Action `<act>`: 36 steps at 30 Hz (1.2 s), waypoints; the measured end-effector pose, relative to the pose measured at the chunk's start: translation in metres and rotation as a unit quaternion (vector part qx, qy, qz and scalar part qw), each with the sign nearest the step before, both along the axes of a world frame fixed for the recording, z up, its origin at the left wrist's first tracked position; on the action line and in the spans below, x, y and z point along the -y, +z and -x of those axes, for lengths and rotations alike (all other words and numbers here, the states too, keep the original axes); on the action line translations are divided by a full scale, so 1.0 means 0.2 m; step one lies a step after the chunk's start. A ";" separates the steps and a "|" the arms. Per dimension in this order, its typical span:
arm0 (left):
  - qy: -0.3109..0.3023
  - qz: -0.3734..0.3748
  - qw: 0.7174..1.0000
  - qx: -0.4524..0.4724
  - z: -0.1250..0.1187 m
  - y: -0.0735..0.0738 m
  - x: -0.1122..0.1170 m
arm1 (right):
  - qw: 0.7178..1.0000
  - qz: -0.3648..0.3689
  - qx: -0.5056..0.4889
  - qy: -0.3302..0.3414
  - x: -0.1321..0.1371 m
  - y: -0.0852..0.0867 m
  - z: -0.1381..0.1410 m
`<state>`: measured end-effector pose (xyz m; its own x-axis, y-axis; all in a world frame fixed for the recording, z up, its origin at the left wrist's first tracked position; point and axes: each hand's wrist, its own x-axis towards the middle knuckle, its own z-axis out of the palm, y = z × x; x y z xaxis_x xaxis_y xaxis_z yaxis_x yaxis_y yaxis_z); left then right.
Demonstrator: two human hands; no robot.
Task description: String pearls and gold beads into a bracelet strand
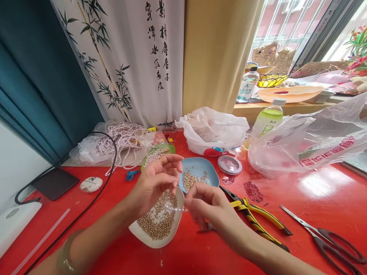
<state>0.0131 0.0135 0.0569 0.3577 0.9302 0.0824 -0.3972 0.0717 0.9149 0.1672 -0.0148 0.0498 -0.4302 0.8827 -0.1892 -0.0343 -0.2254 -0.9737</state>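
Observation:
My left hand (159, 177) is raised over a white dish (149, 240) of small gold beads (157, 227). Its thumb and fingertips press together around something small and pinkish, too small to name. To its right, my right hand (209, 206) is closed in a pinch on a short strand of clear beads (176, 209), which sticks out leftward above the dish. Just beyond the hands, a blue dish (210, 168) holds gold-coloured bits, partly hidden by my fingers. Below my right hand a dark metal piece (208, 228) shows; whether the hand touches it I cannot tell.
Yellow-black pliers (254, 217) and scissors (321, 233) lie on the right. Behind them are a round clear case (229, 165), plastic bags (215, 131) and a bottle (266, 118). Pink bead strands (123, 139), a phone (56, 183) and a black cable (113, 160) occupy the left.

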 end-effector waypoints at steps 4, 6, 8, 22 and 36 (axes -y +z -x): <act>-0.006 0.024 1.000 0.009 -0.01 0.00 0.00 | 1.000 0.010 0.002 0.000 0.00 0.00 0.00; -0.006 0.031 0.999 0.012 -0.01 0.00 0.00 | 1.000 0.012 -0.001 -0.002 0.00 0.00 0.00; -0.008 0.035 0.999 0.016 -0.02 0.00 0.00 | 1.000 0.013 0.001 -0.004 0.00 0.00 0.00; -0.021 0.039 0.999 0.028 -0.01 -0.01 0.00 | 1.000 -0.013 0.002 -0.013 0.00 0.00 0.01; -0.027 0.047 0.998 0.037 -0.01 -0.01 0.00 | 0.998 -0.054 -0.002 -0.009 -0.01 -0.03 0.00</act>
